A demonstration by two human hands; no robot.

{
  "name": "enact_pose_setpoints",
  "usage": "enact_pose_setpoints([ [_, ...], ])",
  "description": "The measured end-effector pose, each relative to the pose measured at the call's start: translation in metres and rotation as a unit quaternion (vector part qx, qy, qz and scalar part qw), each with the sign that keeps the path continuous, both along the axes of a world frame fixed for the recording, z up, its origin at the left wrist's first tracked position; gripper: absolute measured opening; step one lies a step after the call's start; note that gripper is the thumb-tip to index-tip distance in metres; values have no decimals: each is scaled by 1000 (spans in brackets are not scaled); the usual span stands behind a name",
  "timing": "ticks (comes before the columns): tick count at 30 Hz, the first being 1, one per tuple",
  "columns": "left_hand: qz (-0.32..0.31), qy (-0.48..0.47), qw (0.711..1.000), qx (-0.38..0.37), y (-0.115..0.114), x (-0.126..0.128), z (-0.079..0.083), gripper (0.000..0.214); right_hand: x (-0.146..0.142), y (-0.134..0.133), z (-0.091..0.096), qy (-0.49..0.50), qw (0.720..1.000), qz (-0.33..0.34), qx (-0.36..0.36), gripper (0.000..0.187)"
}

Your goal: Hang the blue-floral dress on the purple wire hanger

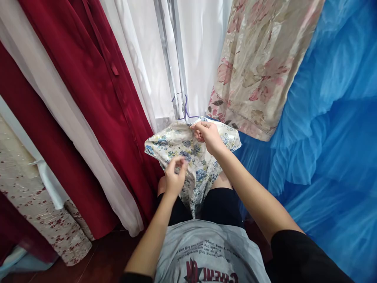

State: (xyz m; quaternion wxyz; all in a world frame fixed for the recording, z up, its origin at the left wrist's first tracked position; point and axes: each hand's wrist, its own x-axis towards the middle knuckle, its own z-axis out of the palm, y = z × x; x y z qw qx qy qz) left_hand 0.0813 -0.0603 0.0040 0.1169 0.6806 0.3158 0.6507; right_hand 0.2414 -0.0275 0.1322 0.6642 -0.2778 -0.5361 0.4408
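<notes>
A white floral garment with blue and yellow flowers (184,147) hangs in front of my legs on a thin purple hanger (186,108). With fingertips pinched, my right hand (206,135) grips the garment at its neckline, just below the hanger. Lower down, over the front of the same garment, my left hand (176,173) is curled with thumb and forefinger brought together. Its fingertips are slightly blurred, and I cannot make out whether they hold anything.
Long red cloth (97,98) and white drapes hang on the left. Grey metal poles (167,51) stand behind the hanger. On the right hang a beige floral garment (256,74) and a blue tulle gown (332,149). Dark red floor (94,259) shows at lower left.
</notes>
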Motion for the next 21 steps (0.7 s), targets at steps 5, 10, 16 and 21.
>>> enact_pose_setpoints([
  [5,-2,128,990,64,33,7,114,22,7,-4,-1,-22,998,18,49,14],
  [10,61,203,970,116,40,20,149,21,0,4,-8,-12,995,-36,96,24],
  [16,62,229,965,115,29,12,156,18,-11,7,-21,-22,992,-41,114,44],
  [21,51,245,962,110,26,14,153,18,-8,3,-17,-55,984,-39,164,41],
])
